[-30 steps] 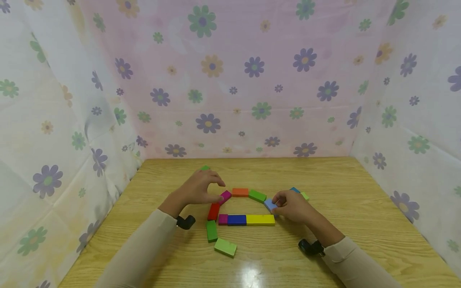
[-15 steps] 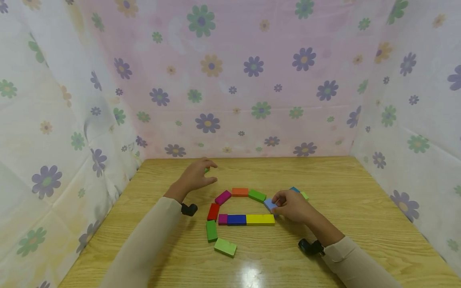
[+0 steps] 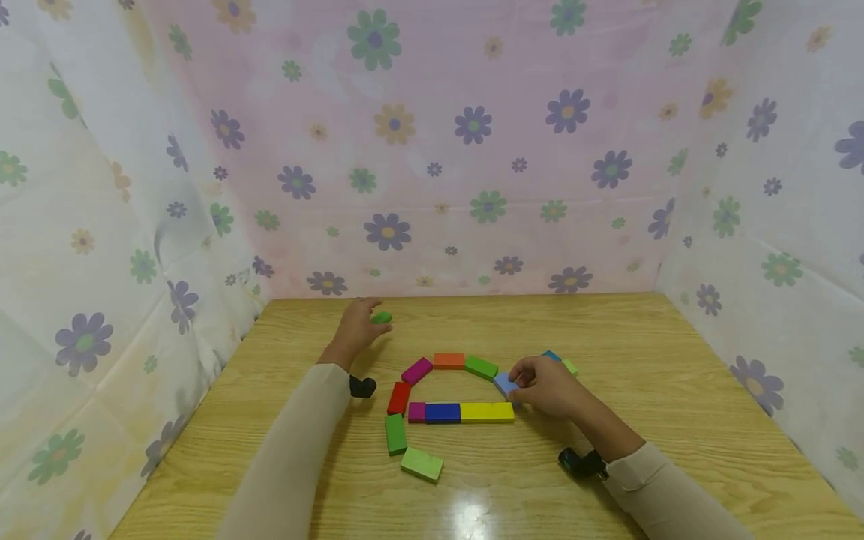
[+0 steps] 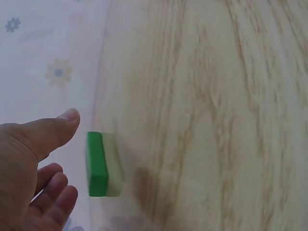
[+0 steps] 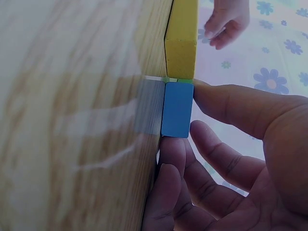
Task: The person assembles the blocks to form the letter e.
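At the far left of the table my left hand (image 3: 354, 331) reaches beside a lone green block (image 3: 382, 318). The left wrist view shows its thumb and fingers spread, with a gap between them and that green block (image 4: 97, 166). My right hand (image 3: 550, 386) pinches a light blue block (image 3: 504, 384) at the right end of an arc of blocks. Seen from the right wrist, thumb and fingertips sit at the edges of the blue block (image 5: 178, 109), which lies on the wood close to a yellow block (image 5: 181, 57).
The arc includes a green block (image 3: 481, 366), an orange block (image 3: 448, 361), a magenta block (image 3: 417, 370) and a red block (image 3: 399, 397), among several. Inside it runs a row ending in yellow (image 3: 487, 412). A darker blue block (image 3: 550, 355) lies behind the right hand. Floral cloth surrounds the table.
My left hand has left the magenta block in the arc and moved back and left to the lone green block. The right hand stays at the light blue block.
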`<state>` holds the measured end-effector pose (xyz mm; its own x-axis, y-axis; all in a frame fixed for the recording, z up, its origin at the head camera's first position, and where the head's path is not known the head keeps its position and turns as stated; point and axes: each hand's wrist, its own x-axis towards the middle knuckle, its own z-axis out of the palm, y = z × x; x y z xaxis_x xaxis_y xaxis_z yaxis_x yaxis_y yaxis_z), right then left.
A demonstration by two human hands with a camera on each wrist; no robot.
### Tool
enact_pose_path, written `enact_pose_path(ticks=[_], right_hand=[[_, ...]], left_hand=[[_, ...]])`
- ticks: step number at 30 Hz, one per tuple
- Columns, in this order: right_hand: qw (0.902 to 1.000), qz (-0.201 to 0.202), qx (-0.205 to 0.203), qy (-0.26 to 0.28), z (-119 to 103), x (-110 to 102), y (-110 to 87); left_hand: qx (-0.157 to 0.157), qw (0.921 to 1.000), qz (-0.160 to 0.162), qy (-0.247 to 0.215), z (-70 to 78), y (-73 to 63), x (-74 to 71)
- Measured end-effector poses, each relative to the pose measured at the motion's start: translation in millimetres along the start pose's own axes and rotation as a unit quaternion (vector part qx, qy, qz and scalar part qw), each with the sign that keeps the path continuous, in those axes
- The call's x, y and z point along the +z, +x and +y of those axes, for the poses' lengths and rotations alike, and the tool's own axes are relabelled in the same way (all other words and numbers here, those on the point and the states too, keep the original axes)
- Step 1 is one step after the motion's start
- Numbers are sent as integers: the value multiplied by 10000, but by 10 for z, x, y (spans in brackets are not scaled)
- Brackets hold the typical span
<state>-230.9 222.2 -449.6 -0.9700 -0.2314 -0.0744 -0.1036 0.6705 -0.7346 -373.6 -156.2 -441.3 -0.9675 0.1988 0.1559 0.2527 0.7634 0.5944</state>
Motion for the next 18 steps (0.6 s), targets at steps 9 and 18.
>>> enact_pose_path(ticks=[9, 18], right_hand=[[10000, -4, -43, -51, 14, 1, 4], [10000, -9, -19, 37, 15, 8, -6]], left_hand=[[-818, 9950, 175, -553, -172, -14, 130], [-856, 9958, 310, -120, -243, 12, 145]])
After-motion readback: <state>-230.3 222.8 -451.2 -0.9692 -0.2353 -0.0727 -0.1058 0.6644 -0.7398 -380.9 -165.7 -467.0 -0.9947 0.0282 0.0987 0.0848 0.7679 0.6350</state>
